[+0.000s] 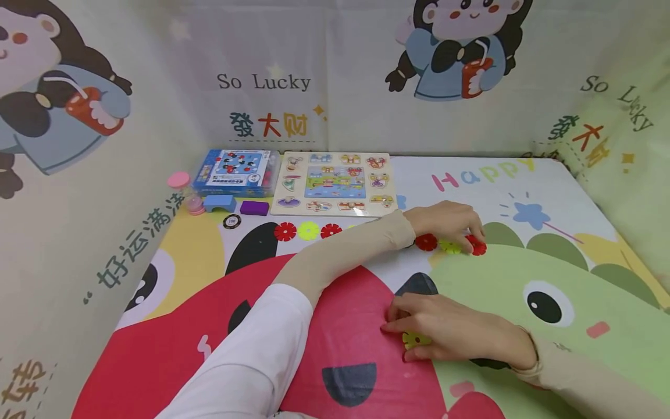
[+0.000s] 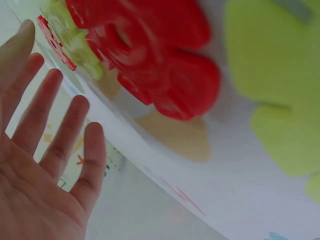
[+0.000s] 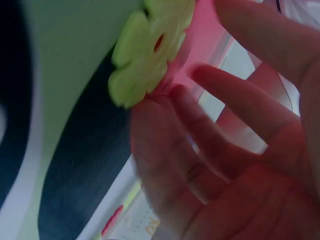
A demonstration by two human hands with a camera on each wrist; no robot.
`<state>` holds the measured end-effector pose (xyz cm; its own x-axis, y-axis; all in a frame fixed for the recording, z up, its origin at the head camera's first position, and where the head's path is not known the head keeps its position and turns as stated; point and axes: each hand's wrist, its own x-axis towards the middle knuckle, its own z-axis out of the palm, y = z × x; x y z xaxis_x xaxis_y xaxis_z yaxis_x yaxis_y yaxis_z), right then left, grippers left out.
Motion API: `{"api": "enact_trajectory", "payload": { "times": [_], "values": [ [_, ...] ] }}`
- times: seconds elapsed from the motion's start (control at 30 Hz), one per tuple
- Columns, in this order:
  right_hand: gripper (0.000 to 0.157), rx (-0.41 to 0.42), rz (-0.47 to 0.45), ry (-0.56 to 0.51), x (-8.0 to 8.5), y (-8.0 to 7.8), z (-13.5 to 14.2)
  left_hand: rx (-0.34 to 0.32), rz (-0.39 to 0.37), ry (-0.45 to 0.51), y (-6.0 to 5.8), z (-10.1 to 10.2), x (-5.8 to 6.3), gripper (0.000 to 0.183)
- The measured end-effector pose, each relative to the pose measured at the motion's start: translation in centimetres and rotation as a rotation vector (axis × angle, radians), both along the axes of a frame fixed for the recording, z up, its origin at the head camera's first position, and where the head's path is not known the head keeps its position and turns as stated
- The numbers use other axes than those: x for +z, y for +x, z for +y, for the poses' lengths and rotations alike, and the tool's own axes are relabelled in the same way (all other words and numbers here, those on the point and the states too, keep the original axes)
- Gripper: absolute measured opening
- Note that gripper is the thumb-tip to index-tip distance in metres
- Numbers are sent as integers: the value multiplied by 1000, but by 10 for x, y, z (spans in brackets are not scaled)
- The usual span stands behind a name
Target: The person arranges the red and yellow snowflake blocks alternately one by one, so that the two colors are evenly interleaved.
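A row of flower-shaped plastic pieces in red and yellow-green crosses the mat, partly hidden behind my left forearm. My left hand point(image 1: 447, 221) is over the row's right end, fingertips by the last red flower piece point(image 1: 477, 245) and a yellow-green one point(image 1: 450, 247). Its fingers look spread and fairly straight in the left wrist view, beside a large red flower piece point(image 2: 150, 50). Nearer the front, my right hand point(image 1: 445, 327) hovers around a single yellow-green flower piece point(image 1: 415, 340). In the right wrist view its loose fingers reach that flower piece point(image 3: 147, 55) without a visible pinch.
Toward the back left are a wooden puzzle board point(image 1: 335, 206), a blue boxed set point(image 1: 235, 173), a pink-capped bottle point(image 1: 180, 181), a blue arch block point(image 1: 220, 202), a purple block point(image 1: 254, 208) and a black chip point(image 1: 232, 221). Printed curtains surround the mat.
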<state>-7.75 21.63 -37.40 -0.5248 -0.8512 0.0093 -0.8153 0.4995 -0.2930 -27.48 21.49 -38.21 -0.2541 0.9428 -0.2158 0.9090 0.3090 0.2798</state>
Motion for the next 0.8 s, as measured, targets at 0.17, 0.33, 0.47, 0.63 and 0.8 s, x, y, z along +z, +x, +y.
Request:
{"api": "enact_trajectory", "payload": {
  "times": [0.17, 0.33, 0.47, 0.63, 0.8],
  "values": [
    [44, 20, -33, 35, -2, 2, -2, -2, 50, -53, 5, 0, 1, 38],
    [45, 48, -53, 32, 1, 0, 6, 14, 64, -50, 6, -2, 2, 38],
    [41, -3, -95, 9, -1, -2, 11, 23, 52, -49, 6, -1, 2, 38],
    [43, -127, -151, 38, -3, -7, 15, 38, 46, -41, 5, 0, 2, 37],
    [47, -161, -153, 94, -2, -7, 16, 41, 42, -43, 5, 1, 2, 37]
  ]
}}
